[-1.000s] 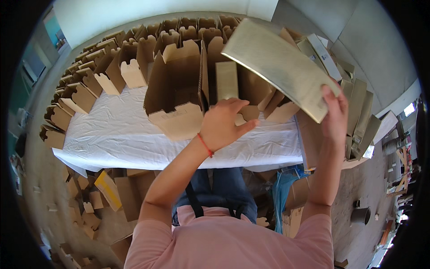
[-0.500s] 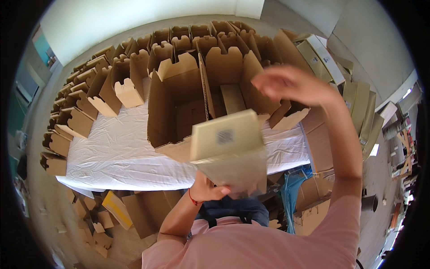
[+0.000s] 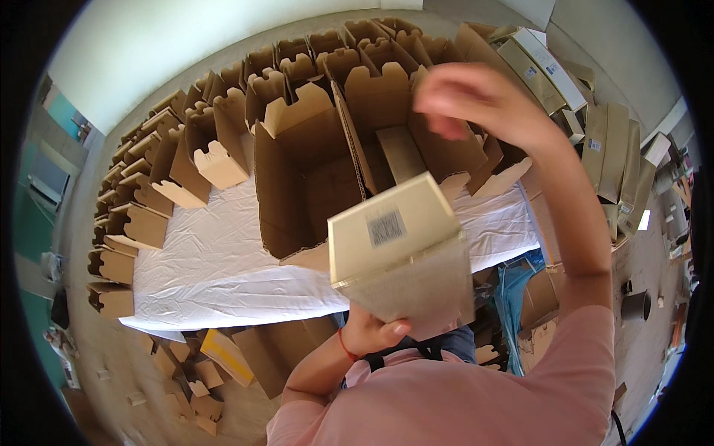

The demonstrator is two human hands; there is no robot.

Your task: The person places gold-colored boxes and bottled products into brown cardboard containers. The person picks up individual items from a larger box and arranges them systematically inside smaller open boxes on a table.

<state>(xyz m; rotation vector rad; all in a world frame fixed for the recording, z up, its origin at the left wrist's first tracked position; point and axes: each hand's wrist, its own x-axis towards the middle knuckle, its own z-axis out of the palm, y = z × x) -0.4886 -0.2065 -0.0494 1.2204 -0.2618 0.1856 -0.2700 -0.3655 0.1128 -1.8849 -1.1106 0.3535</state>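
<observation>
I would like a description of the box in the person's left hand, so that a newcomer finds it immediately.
On the white-covered table stand two large open brown cartons. On their near side, the left hand holds a pale gold box. Unlike the pale boxes piled at the right, it is hand-held and shows a dark square patch on its end.

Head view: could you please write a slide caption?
Left hand holding a pale gold box, right hand apart from it, near open cardboard cartons on a white cloth.
</observation>
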